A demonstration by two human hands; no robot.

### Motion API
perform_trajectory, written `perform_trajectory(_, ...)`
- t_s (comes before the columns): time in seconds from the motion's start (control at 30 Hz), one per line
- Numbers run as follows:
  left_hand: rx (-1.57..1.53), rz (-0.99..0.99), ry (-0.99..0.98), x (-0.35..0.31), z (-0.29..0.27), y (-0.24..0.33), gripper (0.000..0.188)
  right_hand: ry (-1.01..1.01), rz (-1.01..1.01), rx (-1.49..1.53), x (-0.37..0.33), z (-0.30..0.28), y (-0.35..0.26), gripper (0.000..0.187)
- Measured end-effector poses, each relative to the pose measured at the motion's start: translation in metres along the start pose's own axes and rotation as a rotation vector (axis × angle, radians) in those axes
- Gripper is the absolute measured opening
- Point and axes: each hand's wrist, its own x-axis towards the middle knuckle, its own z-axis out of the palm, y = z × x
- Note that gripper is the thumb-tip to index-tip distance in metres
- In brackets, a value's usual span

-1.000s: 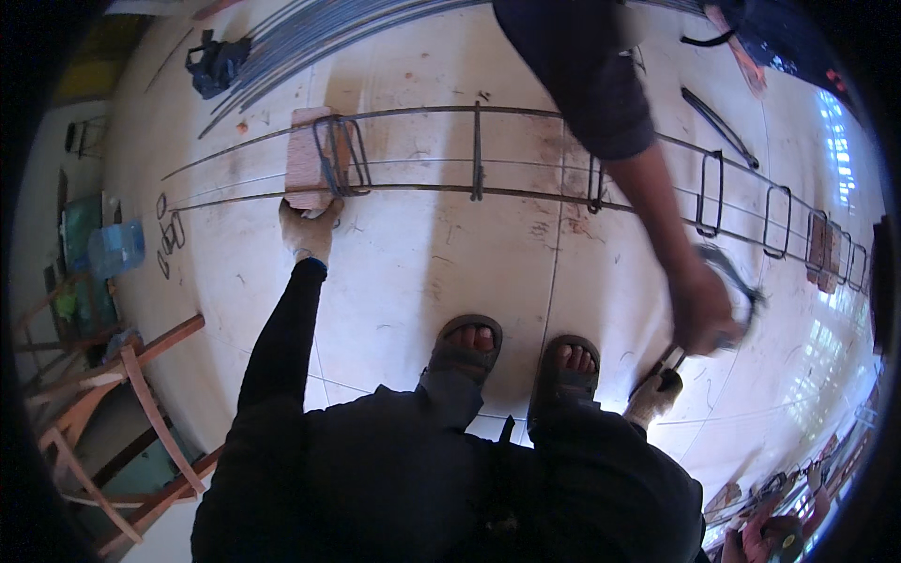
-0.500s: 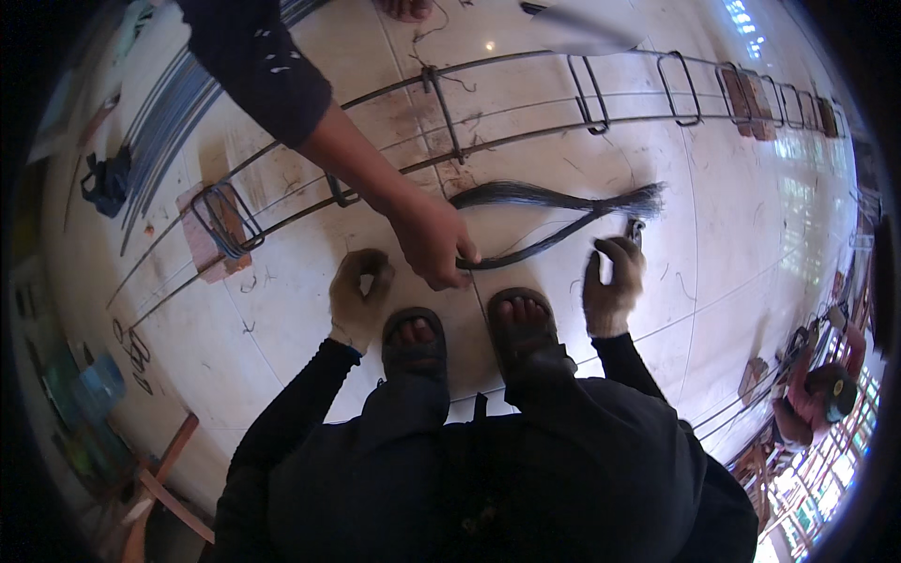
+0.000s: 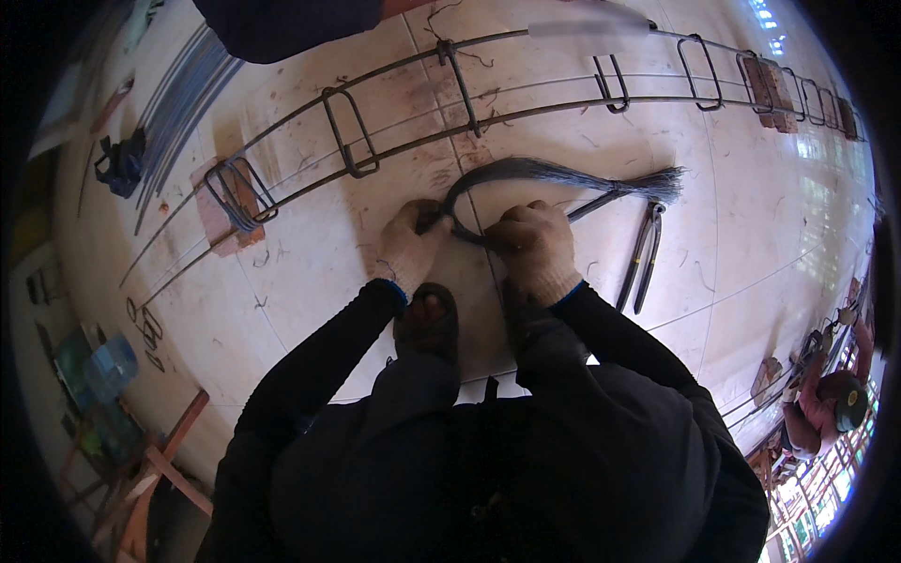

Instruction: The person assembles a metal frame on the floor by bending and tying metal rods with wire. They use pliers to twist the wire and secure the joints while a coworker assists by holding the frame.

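Note:
A looped bundle of thin dark tie wire (image 3: 526, 169) lies on the tiled floor in front of my feet, its frayed end fanned out to the right. My left hand (image 3: 410, 246), in a pale work glove with dark fingertips, is closed at the left bend of the loop. On the near strand of the same bundle my gloved right hand (image 3: 537, 249) is closed, its fingers curled round the wire. End-cutting pincers (image 3: 644, 255) with dark, yellow-marked handles rest on the floor right of that hand, touching neither hand.
Beyond the wire runs a long rebar frame (image 3: 404, 164) with several stirrups, propped on bricks (image 3: 228, 208). Steel rods (image 3: 188, 113) and a black bag (image 3: 120, 164) lie at far left. A co-worker's dark sleeve (image 3: 291, 23) shows at the top; another person (image 3: 831, 403) crouches at right.
Both my hands have moved inward and closed on the wire bundle. The co-worker's hand has let go of it and drawn back toward the top. The pincers now show fully on the floor.

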Motion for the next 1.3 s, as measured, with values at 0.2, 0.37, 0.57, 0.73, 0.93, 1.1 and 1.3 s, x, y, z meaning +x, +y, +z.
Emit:
perform_trajectory(0.2,-0.441,-0.213,0.027,-0.012,0.010,0.001,0.040,0.086,0.133,0.261,-0.004,-0.022,-0.009,0.010)
perform_trajectory(0.37,-0.448,-0.259,0.028,-0.015,0.013,0.001,0.043,0.113,0.321,0.469,-0.007,-0.033,-0.017,0.009)
perform_trajectory(0.57,-0.381,-0.129,0.033,-0.012,0.013,-0.006,0.046,0.089,0.446,0.513,-0.001,-0.063,-0.024,0.015)
perform_trajectory(0.73,-0.240,-0.149,0.095,-0.016,0.012,0.009,0.046,0.085,0.462,0.502,0.002,-0.068,-0.021,0.015)
perform_trajectory(0.93,0.049,-0.197,0.061,-0.008,0.007,0.026,0.047,0.061,0.502,0.477,0.001,-0.065,-0.027,0.016)
perform_trajectory(1.1,0.124,-0.141,0.088,-0.005,0.006,0.027,0.047,0.082,0.520,0.465,0.002,-0.064,-0.027,0.016)
perform_trajectory(1.3,0.055,-0.109,0.133,0.002,0.009,0.022,0.038,0.054,0.511,0.497,0.002,-0.064,-0.026,0.017)
